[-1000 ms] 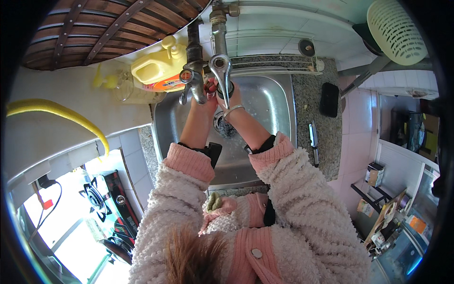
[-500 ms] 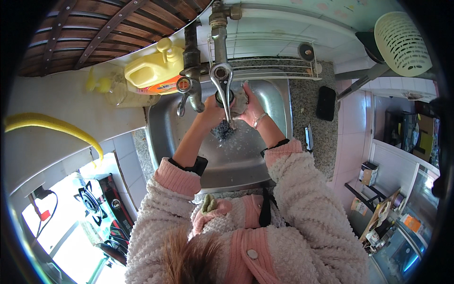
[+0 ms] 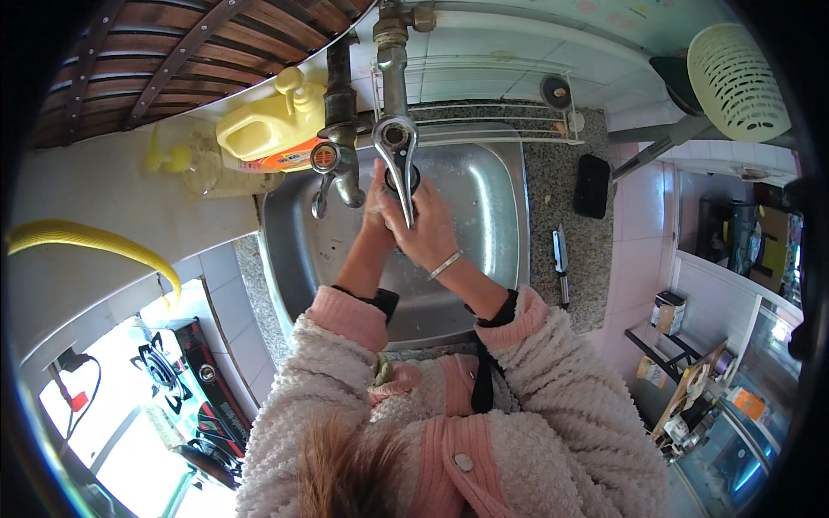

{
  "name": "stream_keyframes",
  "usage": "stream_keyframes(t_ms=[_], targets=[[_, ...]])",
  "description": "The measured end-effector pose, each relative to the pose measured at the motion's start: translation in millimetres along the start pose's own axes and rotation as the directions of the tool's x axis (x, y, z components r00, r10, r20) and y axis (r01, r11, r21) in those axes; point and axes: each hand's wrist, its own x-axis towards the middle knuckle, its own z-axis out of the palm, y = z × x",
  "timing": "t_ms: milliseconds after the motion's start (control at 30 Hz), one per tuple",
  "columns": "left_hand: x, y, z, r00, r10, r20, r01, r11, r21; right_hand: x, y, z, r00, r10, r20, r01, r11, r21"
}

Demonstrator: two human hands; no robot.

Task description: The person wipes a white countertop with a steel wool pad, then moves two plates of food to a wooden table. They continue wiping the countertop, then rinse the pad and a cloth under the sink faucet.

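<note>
Over the steel sink [image 3: 509, 242], my left hand [image 3: 375, 207] and my right hand [image 3: 433, 231] are pressed together beneath the tap with the long lever handle [image 3: 395, 138]. The lever and spout cover part of both hands. My right hand lies across toward the left, its fingers closed in against the left hand. The left hand's fingers are partly hidden, with one tip showing beside the spout. Whatever lies between the palms is out of sight. A second tap [image 3: 347, 177] stands just left of my hands.
A yellow jug [image 3: 259, 129] stands behind the sink at left, near a clear pump bottle [image 3: 203, 168]. On the granite counter [image 3: 548, 194] at right are a knife [image 3: 561, 259] and a black rectangular object [image 3: 591, 186]. A white wire rack [image 3: 484, 129] runs along the back.
My right hand has moved left and nearer, closing against the left hand. The greyish item at the right hand and the dark scrubber-like clump below no longer show.
</note>
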Motion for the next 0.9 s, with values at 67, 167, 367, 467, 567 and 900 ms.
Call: stream_keyframes(t_ms=[67, 167, 367, 467, 567, 900], targets=[[2.1, -12.3, 6.8, 0.917, -0.044, 0.396, 0.135, 0.969, -0.206, 7.7, 1.1, 1.3, 0.961, 0.277, -0.002, -0.277, 0.960, 0.037], [-2.8, -34.9, 18.9, 0.799, 0.125, -0.588, 0.012, 0.975, 0.222, 19.1, 19.7, 4.0, 0.877, 0.461, -0.138, -0.459, 0.887, 0.052], [4.9, -17.4, 0.1, 0.756, 0.225, -0.614, -0.151, 0.974, 0.170, 6.1, 33.2, 21.7, 0.907, 0.402, 0.123, -0.392, 0.915, -0.095], [-1.0, -9.5, -1.9, 0.824, 0.302, -0.480, -0.197, 0.946, 0.257, -0.8, 53.6, 20.6, 0.941, 0.315, -0.123, -0.320, 0.947, -0.027], [-21.9, 1.2, 15.9, 0.808, 0.582, -0.096, -0.361, 0.616, 0.700, -1.3, 94.4, 12.3, 0.836, 0.545, 0.056, -0.534, 0.787, 0.307], [-33.2, -1.2, 66.8, 0.872, 0.462, 0.164, -0.354, 0.361, 0.863, -9.8, 97.7, 9.7, 0.579, 0.499, 0.645, -0.752, 0.021, 0.659]])
